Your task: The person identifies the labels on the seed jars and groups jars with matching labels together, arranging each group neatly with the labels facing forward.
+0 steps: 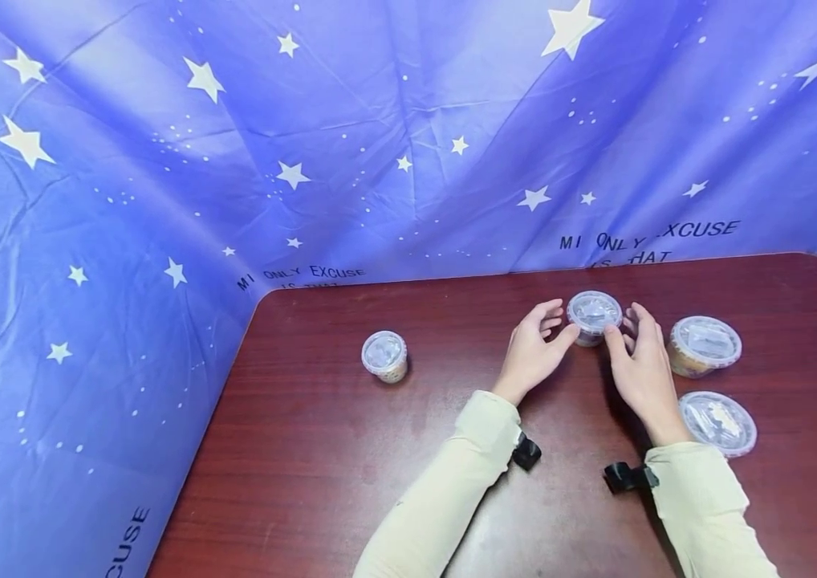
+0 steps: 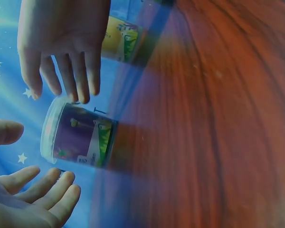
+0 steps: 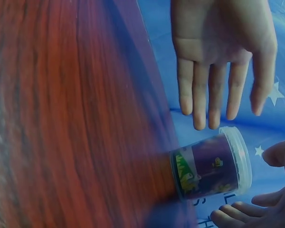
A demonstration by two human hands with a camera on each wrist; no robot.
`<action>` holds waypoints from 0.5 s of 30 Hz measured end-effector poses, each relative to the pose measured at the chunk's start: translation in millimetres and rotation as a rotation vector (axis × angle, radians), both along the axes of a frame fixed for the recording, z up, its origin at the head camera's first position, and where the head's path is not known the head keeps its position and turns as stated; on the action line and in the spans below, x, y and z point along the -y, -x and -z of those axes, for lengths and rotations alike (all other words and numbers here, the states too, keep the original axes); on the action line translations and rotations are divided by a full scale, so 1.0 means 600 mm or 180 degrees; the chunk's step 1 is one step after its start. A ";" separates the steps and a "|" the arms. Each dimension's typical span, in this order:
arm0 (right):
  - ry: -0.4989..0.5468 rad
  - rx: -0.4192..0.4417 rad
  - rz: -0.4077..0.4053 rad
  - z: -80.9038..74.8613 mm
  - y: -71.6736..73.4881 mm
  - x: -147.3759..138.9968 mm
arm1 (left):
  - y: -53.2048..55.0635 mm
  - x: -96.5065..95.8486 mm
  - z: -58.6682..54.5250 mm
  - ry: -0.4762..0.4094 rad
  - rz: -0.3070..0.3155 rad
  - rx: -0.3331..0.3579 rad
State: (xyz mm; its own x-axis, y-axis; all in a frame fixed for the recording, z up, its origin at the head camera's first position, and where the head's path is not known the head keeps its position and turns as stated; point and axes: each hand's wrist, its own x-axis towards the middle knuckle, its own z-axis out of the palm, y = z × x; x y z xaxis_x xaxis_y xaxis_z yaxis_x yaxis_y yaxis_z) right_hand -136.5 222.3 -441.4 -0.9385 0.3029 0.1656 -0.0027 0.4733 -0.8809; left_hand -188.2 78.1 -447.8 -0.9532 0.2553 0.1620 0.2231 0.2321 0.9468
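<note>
A small plastic tub point(image 1: 594, 311) with a translucent lid stands upright near the back of the table. Its side is dark purple with a green printed patch, as the left wrist view shows. On its left is my left hand point(image 1: 534, 349), fingers spread and palm toward the tub. My right hand point(image 1: 636, 365) faces it from the right, fingers also extended. Both thumbs overlap the lid's near edge in the head view. In the right wrist view, the tub point(image 3: 209, 166) sits between the left hand point(image 3: 218, 42) and the right hand point(image 3: 261, 204), with gaps showing beside it.
A wider lidded tub point(image 1: 705, 347) stands right of my right hand. Nearer me is another clear lid point(image 1: 719, 424), partly behind my right wrist. A smaller lidded tub point(image 1: 385, 356) stands left on the red-brown table point(image 1: 293, 466). A blue starry cloth point(image 1: 380, 120) hangs behind.
</note>
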 end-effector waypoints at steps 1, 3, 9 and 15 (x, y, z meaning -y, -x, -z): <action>-0.0005 0.0001 -0.0017 0.001 0.001 -0.002 | 0.002 -0.004 0.000 0.0007 -0.0001 -0.0004; -0.0014 0.0012 -0.0056 0.005 0.004 -0.005 | 0.005 -0.010 0.000 0.0026 -0.0007 -0.0032; -0.0114 0.0123 -0.0159 0.014 0.012 -0.001 | 0.010 -0.018 0.001 0.0063 -0.0007 0.0010; -0.0210 0.0157 -0.0149 0.017 0.015 0.004 | 0.015 -0.021 0.005 0.0112 0.0139 0.0063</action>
